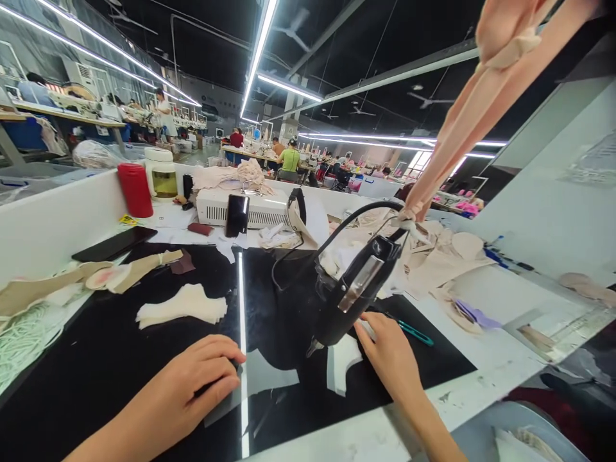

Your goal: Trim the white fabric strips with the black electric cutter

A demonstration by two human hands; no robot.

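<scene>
A black hand tool with a metal tip and a black cable leans over a glossy black work mat. My right hand lies against the tool's lower right side, its fingers reaching in behind the body as if gripping it. The tip hangs just above a small white fabric piece. My left hand rests on the mat with fingers curled, pressing down on a pale grey fabric piece.
A stack of cream fabric cut-outs lies at mid-left, and a teal pen right of the tool. Behind stand a white box, a red cup and a heap of beige fabric. A peach garment hangs top right. People work at far tables.
</scene>
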